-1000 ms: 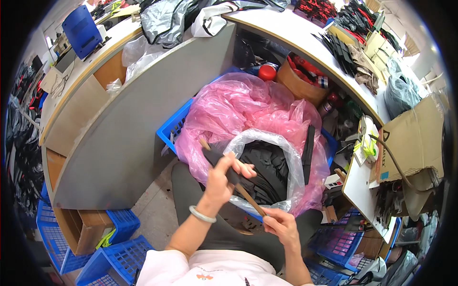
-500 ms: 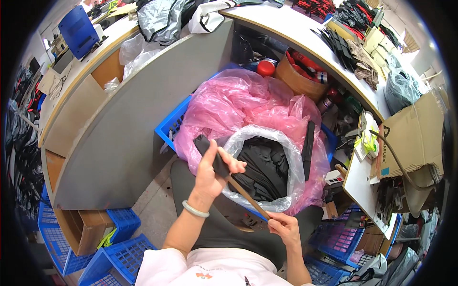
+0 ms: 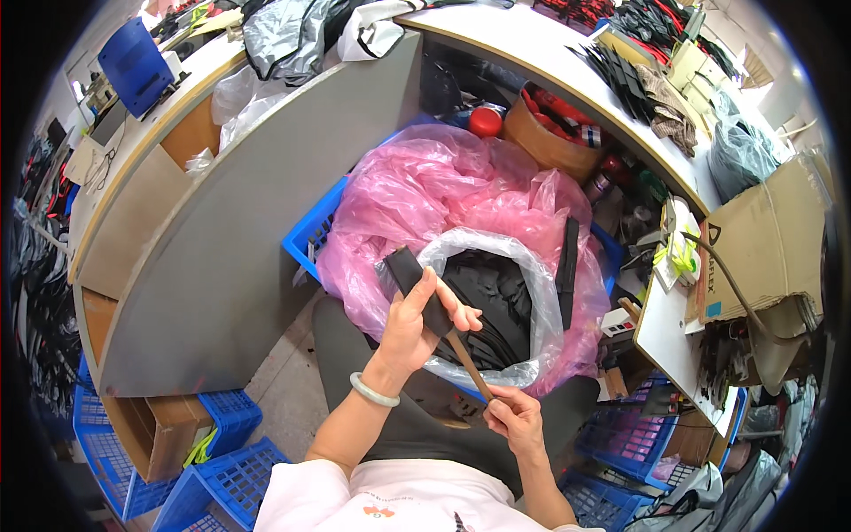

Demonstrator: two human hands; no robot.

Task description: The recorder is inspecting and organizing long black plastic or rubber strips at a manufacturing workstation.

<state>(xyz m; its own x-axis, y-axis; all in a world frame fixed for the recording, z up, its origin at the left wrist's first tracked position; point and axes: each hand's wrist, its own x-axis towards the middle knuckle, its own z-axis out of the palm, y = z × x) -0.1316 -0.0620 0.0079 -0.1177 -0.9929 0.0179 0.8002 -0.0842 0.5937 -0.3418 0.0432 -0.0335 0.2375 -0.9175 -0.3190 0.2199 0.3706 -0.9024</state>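
My left hand is closed around a black fabric strip, thumb on top and the other fingers partly extended. A flat brown stick runs from the strip's lower end down to my right hand, which pinches its near end. Whether the stick sits inside the fabric or beneath it is hidden by my left hand. Just beyond my hands, a clear plastic bag stands with its mouth wide, holding many black fabric strips. Another black strip lies to its right on pink plastic sheeting.
A blue crate holds the pink plastic. At left rises a grey panel; a white worktop curves behind. A round tan container stands under it. Blue crates sit at lower left, a cardboard box at right.
My left hand has moved right, toward my right hand, with the black strip. Less of the brown stick shows between them. My right hand has shifted slightly left.
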